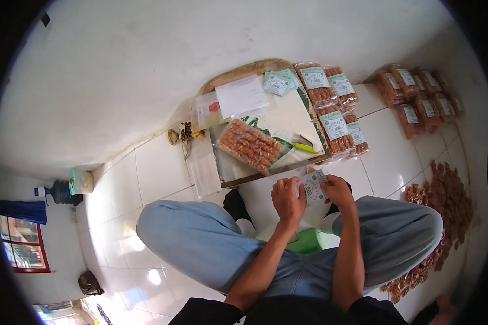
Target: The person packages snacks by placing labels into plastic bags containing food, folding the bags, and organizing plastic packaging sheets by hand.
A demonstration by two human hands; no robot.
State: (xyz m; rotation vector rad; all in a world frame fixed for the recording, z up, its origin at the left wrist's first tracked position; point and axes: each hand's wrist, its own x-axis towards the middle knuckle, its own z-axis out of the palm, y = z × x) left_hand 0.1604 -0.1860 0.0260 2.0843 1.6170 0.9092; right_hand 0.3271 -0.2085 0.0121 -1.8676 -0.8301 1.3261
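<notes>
Between my knees, my left hand (pixel 288 202) and my right hand (pixel 337 193) pinch a printed pale green and white label (pixel 312 187) from its two sides. Some clear plastic shows around the label's upper edge; whether it is attached I cannot tell. Just beyond my hands is a low table (pixel 238 176). On it lies a clear packet of brown snack pieces (pixel 248 145), tilted across the near left part. A yellow-green stapler (pixel 307 146) rests near the table's right front corner. More labels (pixel 281 82) are stacked at the back.
White sheets (pixel 241 96) lie at the table's back left. Labelled packets (pixel 336 127) line its right side. More packets (pixel 417 97) are piled by the wall. A heap of loose brown pieces (pixel 444 206) covers the floor at right. A green object (pixel 306 242) sits between my legs.
</notes>
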